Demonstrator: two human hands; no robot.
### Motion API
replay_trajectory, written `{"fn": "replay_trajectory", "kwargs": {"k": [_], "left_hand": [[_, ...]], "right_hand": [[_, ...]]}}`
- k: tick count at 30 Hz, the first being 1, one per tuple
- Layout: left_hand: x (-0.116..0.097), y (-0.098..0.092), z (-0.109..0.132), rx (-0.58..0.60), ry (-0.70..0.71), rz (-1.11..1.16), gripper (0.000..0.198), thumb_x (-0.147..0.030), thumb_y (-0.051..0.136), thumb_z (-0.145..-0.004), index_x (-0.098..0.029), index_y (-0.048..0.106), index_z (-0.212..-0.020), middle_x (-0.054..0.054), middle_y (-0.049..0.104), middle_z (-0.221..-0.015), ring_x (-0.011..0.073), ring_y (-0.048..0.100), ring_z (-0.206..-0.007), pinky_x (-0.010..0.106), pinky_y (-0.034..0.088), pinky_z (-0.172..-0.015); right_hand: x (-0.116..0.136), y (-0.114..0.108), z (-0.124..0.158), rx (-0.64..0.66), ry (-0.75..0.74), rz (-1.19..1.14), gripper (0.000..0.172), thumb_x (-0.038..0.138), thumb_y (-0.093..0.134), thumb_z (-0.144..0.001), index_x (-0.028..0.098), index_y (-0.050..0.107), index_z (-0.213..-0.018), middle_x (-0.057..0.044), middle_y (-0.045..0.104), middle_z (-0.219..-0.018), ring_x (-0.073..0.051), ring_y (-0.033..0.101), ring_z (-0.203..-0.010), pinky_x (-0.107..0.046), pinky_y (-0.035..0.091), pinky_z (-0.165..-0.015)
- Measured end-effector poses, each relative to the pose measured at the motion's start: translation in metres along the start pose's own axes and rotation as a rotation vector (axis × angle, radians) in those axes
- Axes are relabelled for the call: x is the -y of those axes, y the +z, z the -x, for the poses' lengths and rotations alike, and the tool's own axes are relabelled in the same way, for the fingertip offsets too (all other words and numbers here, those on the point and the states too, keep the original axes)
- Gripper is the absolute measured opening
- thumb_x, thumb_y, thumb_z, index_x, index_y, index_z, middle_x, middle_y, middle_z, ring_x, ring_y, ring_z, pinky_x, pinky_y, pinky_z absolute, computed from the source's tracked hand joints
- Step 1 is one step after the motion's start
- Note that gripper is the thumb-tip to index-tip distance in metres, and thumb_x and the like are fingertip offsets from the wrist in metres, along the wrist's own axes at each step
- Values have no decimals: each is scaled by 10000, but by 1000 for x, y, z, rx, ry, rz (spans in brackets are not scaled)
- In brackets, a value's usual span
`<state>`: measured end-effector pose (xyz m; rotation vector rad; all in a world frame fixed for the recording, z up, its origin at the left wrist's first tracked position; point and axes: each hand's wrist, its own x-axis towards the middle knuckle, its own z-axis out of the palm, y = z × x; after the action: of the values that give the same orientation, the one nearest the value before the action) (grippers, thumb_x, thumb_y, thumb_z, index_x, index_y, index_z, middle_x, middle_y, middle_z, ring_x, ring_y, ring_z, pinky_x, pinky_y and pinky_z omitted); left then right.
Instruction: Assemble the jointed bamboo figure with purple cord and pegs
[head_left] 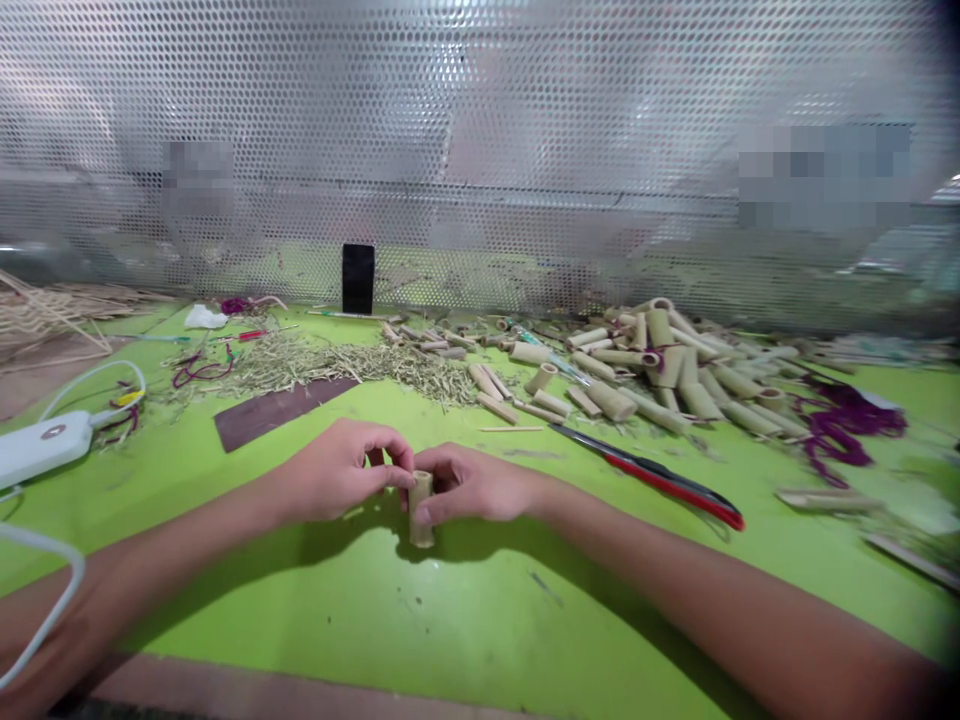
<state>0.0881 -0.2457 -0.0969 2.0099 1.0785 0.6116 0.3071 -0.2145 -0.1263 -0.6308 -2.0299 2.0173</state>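
Observation:
A short bamboo tube (421, 510) stands upright on the green tabletop (465, 610), gripped between both hands. My left hand (341, 470) pinches its upper end from the left with thumb and fingers. From the right, my right hand (469, 485) presses its fingers against the tube and hides part of it. A long blade with a red and black handle (660, 478) lies to the right of my right hand, not touching it.
A heap of cut bamboo tubes (675, 375) covers the table's right side, with bamboo shavings (330, 365) to the left. Also there are a dark flat strip (281, 412), a white power strip (41, 450), purple cord (844, 425), an upright black phone (358, 278) and a perforated metal screen (480, 130) behind.

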Motion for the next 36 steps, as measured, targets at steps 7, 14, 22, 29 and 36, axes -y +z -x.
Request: {"fn": "replay_trajectory", "kwargs": {"k": [7, 14, 22, 29, 36], "left_hand": [[2, 2, 0, -58, 81, -121, 125, -250, 628, -918, -190, 723, -864, 2, 729, -788, 161, 634, -710, 264, 463, -639], [4, 0, 0, -145, 197, -336, 176, -270, 544, -993, -188, 674, -907, 24, 719, -831, 181, 635, -745, 286, 458, -645], [17, -6, 1, -309, 573, -748, 255, -231, 440, -1064, -173, 658, -946, 32, 715, -830, 156, 634, -712, 283, 448, -665], [15, -10, 1, -183, 471, -506, 155, -272, 613, -1000, -159, 700, -1062, 43, 763, -953, 144, 677, -705, 265, 504, -656], [25, -3, -4, -201, 505, -286, 97, -192, 657, -959, -182, 753, -952, 34, 767, -894, 153, 689, -787, 259, 520, -707]], "right_hand": [[-1, -1, -2, -28, -9, -3, 396, 463, 812, -832, 138, 648, -988, -42, 722, -829, -128, 642, -671, -268, 466, -604], [0, 1, -5, -137, -47, 17, 411, 524, 784, -849, 162, 640, -980, 7, 633, -789, -92, 522, -609, -236, 390, -518], [-5, -1, -6, -242, -98, 28, 380, 527, 754, -879, 180, 652, -999, -9, 663, -824, -113, 562, -650, -252, 404, -549], [-7, -4, -7, -181, -88, 7, 400, 517, 791, -850, 165, 643, -971, -18, 677, -856, -112, 565, -673, -265, 384, -563], [-6, -2, -6, -188, -39, 23, 456, 539, 812, -821, 157, 632, -993, -23, 674, -879, -121, 563, -704, -293, 407, -618]]}}
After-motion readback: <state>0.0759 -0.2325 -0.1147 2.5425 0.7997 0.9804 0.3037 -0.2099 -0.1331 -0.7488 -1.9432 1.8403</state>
